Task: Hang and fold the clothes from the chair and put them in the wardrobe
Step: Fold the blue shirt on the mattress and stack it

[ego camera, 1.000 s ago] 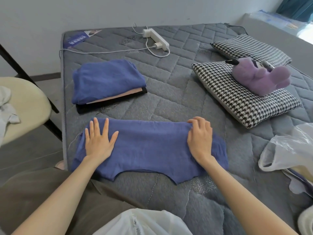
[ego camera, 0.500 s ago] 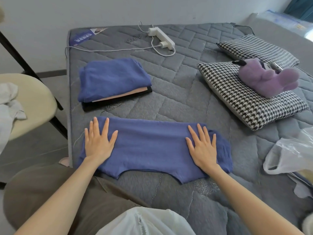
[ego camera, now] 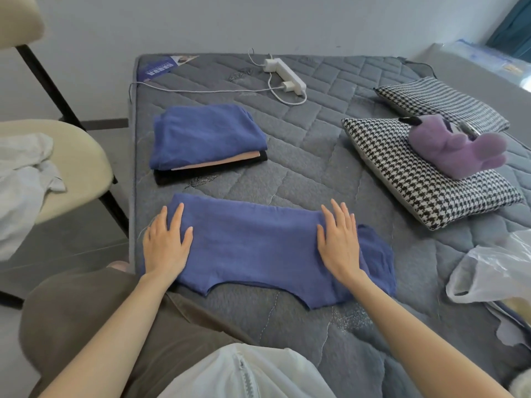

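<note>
Both palms flat, fingers straight — left hand (ego camera: 165,248) and right hand (ego camera: 340,245) pressing the half-folded blue shirt (ego camera: 258,248) on the mattress (ego camera: 316,156).

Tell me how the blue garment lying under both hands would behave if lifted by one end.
Probably floppy: the blue garment lies flat and follows the mattress with soft creases, so its folded layers would likely fall open. Likely light, as the fabric looks thin. Pushed, it would probably bunch rather than slide on the quilted surface.
</note>
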Available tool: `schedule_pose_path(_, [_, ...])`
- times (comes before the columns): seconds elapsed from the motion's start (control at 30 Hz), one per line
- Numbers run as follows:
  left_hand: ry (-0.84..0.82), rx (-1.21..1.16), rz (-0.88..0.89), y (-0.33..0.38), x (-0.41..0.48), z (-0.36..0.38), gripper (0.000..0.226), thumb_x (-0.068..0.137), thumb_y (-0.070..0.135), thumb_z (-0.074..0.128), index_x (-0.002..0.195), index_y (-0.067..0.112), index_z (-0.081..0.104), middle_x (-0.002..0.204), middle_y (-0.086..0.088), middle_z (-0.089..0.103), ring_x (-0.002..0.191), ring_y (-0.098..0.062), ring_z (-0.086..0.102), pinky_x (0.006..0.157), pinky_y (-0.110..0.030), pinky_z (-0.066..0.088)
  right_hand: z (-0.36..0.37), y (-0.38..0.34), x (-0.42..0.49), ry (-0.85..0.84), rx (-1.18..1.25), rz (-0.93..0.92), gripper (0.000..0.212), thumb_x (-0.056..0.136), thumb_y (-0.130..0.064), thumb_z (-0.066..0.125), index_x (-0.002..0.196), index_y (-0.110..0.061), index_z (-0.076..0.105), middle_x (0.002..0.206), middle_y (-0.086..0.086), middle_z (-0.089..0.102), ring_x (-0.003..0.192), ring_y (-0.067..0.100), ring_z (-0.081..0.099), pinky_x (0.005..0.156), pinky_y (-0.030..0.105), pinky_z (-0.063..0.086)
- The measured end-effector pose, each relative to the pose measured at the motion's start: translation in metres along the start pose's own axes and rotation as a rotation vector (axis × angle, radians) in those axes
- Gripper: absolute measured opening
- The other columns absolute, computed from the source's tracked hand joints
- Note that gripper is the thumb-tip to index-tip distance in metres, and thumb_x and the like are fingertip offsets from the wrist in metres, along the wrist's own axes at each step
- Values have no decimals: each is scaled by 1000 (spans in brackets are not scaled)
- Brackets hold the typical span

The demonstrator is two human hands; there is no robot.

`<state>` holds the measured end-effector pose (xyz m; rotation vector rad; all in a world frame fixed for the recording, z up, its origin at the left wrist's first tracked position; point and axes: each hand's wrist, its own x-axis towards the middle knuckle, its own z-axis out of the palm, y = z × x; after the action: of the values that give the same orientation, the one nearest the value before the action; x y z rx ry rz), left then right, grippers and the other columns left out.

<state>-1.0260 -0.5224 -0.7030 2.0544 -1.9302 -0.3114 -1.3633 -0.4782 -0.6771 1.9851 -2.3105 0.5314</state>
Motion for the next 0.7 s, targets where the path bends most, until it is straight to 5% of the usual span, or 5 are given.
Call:
schedule_pose_path(0.2, [47,-101,-158,-11,-12,-19,68,91,39,58,147,10,31,133,-19,46,121,-38,42,95,-48,39,11,-85,25,-29,149,-331,34,90,-10,57,124,-7,60,123,7,63,112,29,58,101,41,42])
schedule_pose_path(0.4, [22,-323,-331,-20,-22,-26,65,83,48,68,126,4,46,123,-14,53,114,-33,51,90,-44,46,30,-173,59,-385,186,-475,39,97,-19,47,135,-16,48,137,3,49,120,27,48,90,38,42])
schedule_pose_path(0.57, [-59,-405,-338,-25,-23,-24,53,81,51,68,110,10,52,110,-8,62,102,-30,59,79,-40,48,50,-221,96,-637,215,-401,50,97,-27,51,144,-13,38,143,12,46,127,31,47,102,37,38])
schedule_pose_path(0.7, [-126,-410,-347,-22,-22,-29,40,86,44,64,103,10,53,109,-9,65,104,-31,58,67,-31,36,62,-243,117,-754,206,-368,45,89,-25,62,131,-11,51,111,14,65,81,29,68,78,29,54])
